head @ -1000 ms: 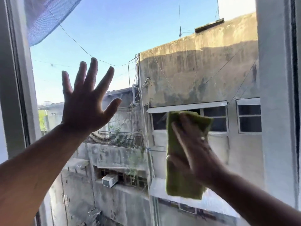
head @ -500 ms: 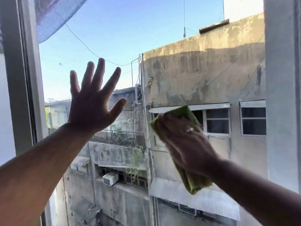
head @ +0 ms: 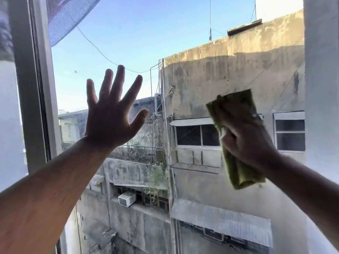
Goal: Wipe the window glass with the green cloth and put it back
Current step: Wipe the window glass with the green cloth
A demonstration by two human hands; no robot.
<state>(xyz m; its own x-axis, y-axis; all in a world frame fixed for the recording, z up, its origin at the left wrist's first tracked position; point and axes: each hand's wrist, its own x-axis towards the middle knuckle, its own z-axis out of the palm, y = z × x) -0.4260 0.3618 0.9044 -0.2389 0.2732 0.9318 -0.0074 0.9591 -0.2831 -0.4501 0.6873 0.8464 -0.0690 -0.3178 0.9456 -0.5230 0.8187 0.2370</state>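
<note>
Grip, right: my right hand (head: 246,142) is pressed flat over the folded green cloth (head: 236,136), fingers laid along it and pinning it to the pane; whether the thumb curls around the cloth edge I cannot tell.
Grip, left: my left hand (head: 111,118) is spread wide, all five fingers apart, palm facing the clear window glass (head: 128,43) and holding nothing. Whether the palm actually touches the pane I cannot tell from here.
Cloth: it sits on the right half of the glass, tilted, its top corner sticking up past my fingertips and its lower end hanging out below my wrist.
Spacing: the two hands are well apart, left one higher and nearer the grey window frame (head: 34,85), right one near the pale right-hand edge of the opening.
Arms: both bare forearms reach up from the bottom corners of the view.
Through the glass: a stained concrete building (head: 229,70) fills the right side, blue sky the upper left, a white air conditioner unit (head: 126,198) low in the middle.
Top left: a patch of dark mesh netting (head: 67,15) hangs across the corner.
</note>
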